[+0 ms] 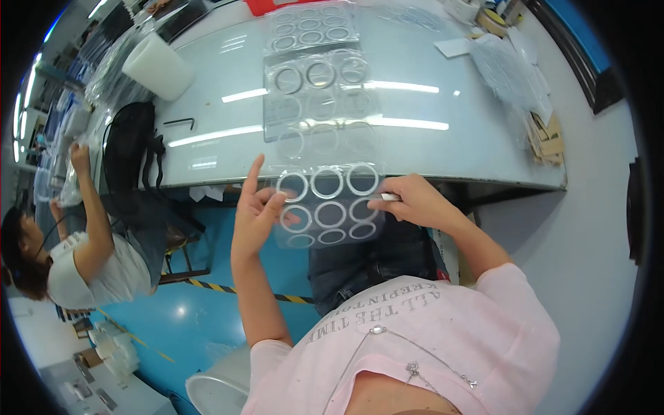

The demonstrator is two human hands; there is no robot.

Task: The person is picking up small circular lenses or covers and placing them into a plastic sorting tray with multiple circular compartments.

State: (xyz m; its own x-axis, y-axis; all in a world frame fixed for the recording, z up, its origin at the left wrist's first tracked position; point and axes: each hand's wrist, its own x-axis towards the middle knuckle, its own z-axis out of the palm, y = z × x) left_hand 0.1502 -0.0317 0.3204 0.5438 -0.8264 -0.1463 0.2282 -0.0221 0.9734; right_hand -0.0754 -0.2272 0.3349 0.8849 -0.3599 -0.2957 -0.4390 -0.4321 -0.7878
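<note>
A clear plastic sheet with several pale rings in rows (329, 198) is held over my lap at the table's front edge. My left hand (257, 214) grips its left edge between the thumb and lower fingers, while the index finger points up. At the opposite edge my right hand (417, 200) is closed in a pinch, with a small white piece (391, 197) between its fingers; what that piece is I cannot make out. Beyond, more clear sheets with rings (320, 75) lie on the table, partly overlapping and washed out by glare.
The glossy table (207, 155) carries a hex key (181, 122), a white roll (159, 67) and a black mesh item (128, 142) on the left. Plastic bags (508, 72) and tape (492, 22) lie at the far right. Another person (90, 256) sits on the left.
</note>
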